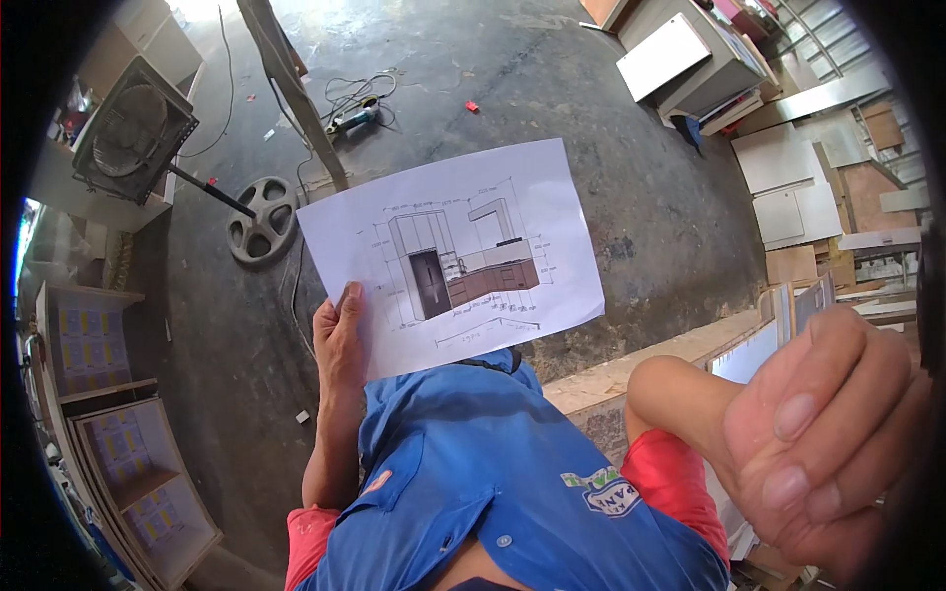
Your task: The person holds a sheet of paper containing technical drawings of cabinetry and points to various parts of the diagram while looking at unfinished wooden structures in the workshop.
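Note:
My left hand pinches the lower left edge of a white paper sheet, with the thumb on top. This kitchen drawing shows cabinets, a tall dark fridge, dimension lines and some handwritten marks below. The sheet is held tilted in front of my blue shirt. Raised close to the camera at the right is my right hand, its fingers curled into a loose fist. Nothing shows between those fingers. That hand is well apart from the paper.
A fan on a pole with a round spoked base stands at the left. Beyond the sheet, a corded power tool lies on the grey floor. Open cabinet boxes stand lower left. Boards are stacked at the right.

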The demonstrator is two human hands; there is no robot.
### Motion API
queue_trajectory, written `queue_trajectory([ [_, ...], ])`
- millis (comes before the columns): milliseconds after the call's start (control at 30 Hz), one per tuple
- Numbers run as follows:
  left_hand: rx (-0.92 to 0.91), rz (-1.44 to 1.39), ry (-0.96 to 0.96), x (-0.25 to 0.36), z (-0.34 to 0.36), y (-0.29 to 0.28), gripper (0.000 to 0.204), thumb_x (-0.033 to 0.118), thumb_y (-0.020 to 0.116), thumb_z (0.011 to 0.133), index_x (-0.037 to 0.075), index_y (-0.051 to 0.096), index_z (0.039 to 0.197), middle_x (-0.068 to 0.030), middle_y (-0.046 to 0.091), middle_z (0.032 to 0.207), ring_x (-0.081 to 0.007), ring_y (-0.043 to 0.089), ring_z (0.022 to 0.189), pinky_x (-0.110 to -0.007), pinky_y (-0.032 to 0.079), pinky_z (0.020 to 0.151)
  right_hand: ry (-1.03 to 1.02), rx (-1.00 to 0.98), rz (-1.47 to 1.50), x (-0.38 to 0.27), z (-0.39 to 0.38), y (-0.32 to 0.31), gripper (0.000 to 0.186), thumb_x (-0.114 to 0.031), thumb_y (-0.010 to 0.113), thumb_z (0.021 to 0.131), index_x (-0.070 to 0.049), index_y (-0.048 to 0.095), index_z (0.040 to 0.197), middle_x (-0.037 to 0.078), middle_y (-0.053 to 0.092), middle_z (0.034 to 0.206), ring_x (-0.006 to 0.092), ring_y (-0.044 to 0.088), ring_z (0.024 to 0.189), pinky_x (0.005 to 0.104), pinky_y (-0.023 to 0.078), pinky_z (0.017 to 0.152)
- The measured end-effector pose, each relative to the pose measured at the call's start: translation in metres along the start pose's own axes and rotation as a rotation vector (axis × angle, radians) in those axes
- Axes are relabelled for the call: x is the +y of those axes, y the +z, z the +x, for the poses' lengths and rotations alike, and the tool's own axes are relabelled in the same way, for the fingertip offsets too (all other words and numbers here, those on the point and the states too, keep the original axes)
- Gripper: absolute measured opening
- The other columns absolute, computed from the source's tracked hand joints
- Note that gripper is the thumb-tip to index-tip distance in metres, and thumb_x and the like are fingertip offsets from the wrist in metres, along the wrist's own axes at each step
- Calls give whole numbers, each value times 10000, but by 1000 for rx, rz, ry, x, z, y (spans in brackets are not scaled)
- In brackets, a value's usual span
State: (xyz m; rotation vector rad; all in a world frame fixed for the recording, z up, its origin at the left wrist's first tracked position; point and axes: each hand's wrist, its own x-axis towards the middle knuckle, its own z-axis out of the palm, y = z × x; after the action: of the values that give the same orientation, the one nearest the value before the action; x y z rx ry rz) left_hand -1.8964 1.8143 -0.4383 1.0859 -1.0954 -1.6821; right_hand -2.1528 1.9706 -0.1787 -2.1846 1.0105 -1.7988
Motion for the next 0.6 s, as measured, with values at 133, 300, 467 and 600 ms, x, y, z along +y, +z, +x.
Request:
queue_trajectory([
  [133, 16, -9, -3, 3, -1, 1, 273, 277, 605, 948, 13, 659, 984, -1, 660, 861, -44, 573, 719, -205, 454, 635, 16, 6, 4, 6, 1, 2, 350, -414, 486, 962, -90, 578, 869, -8, 585, 724, 136, 546, 599, 272, 465, 588],
  [300, -15, -4, -1, 3, 1, 0, 267, 267, 588, 959, 11, 657, 992, -4, 660, 878, -42, 573, 749, -201, 454, 663, 26, 5, 0, 3, 2, 5, 354, -409, 481, 966, -88, 580, 855, -7, 587, 714, 135, 549, 589, 270, 467, 580],
  [467, -5, 0, 25, -3, 1, -4, 256, 261, 586, 960, 16, 656, 988, -1, 657, 873, -41, 572, 749, -201, 453, 669, 77, -11, -12, -1, 2, 11, 360, -404, 477, 969, -85, 582, 842, -6, 589, 705, 134, 552, 578, 268, 470, 573],
  [600, 59, -22, -30, -4, -4, -6, 264, 273, 596, 953, 15, 653, 969, 7, 652, 840, -37, 560, 699, -196, 440, 627, 126, -56, 22, 10, 7, 19, 365, -400, 473, 972, -83, 584, 831, -5, 591, 697, 134, 554, 570, 267, 472, 567],
])
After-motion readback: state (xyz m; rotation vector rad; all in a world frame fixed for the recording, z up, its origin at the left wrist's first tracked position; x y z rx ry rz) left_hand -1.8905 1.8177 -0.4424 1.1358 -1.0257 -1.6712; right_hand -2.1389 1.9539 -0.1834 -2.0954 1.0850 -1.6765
